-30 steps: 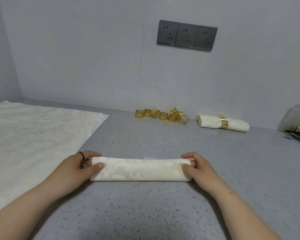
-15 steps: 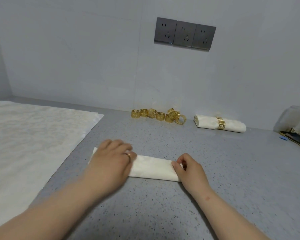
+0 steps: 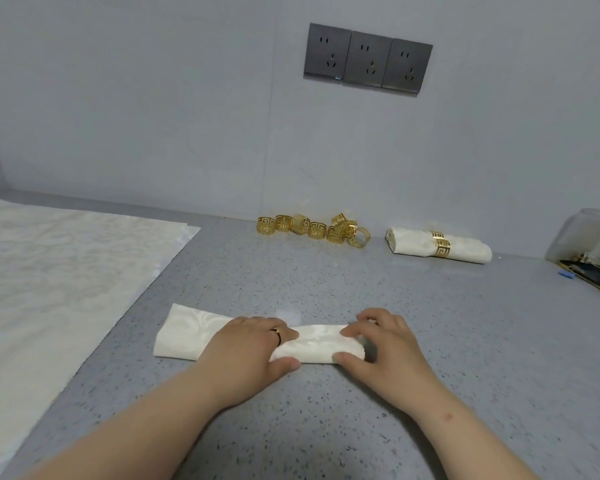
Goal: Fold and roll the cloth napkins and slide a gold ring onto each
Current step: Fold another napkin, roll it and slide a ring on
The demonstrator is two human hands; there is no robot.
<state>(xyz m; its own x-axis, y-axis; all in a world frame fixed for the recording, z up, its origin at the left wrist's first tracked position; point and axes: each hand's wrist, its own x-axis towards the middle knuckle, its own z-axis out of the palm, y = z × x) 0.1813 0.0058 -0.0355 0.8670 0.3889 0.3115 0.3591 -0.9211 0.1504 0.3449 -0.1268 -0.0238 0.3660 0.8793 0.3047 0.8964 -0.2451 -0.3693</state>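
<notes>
A cream napkin [image 3: 187,336], folded into a long strip, lies crosswise on the grey counter in front of me. My left hand [image 3: 250,355] rests over its middle, thumb under the near edge. My right hand [image 3: 381,344] grips the strip's right end, where the cloth looks curled into a roll. Several loose gold rings [image 3: 312,230] stand in a cluster by the back wall. To their right lies a finished rolled napkin [image 3: 409,242] with a gold ring [image 3: 439,244] around its middle.
A stack of flat cream napkins [image 3: 49,289] covers the counter's left side. At the far right edge sit a clear plastic bag [image 3: 589,237] and a dark gold-edged object [image 3: 593,271]. A triple power socket [image 3: 368,58] is on the wall.
My left hand has shifted from the napkin's left end to its middle. My right hand now curls over the right end. The strip's left end lies uncovered.
</notes>
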